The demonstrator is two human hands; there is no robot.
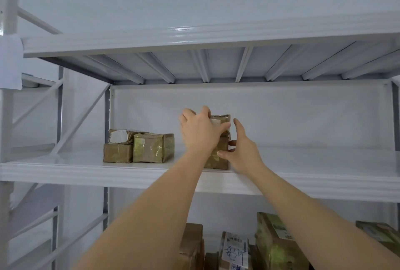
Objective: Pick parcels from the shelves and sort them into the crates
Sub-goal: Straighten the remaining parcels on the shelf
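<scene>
Item: taped parcel stack (pixel 218 157), shelf (pixel 86 168) front edge, centre. Left hand (pixel 199 133) clamped over top parcel (pixel 220 119); right hand (pixel 242 152) spread, fingertips touching the stack's 3 o'clock side. Risk: lower parcel could topple off, unsupported.

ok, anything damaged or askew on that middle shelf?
Nothing clearly damaged. The left hand grips the top parcel of a small stack; the right hand touches the lower parcel. The taped parcel and neighbours at left sit square, though the rear parcel has wrinkled wrapping.
</scene>
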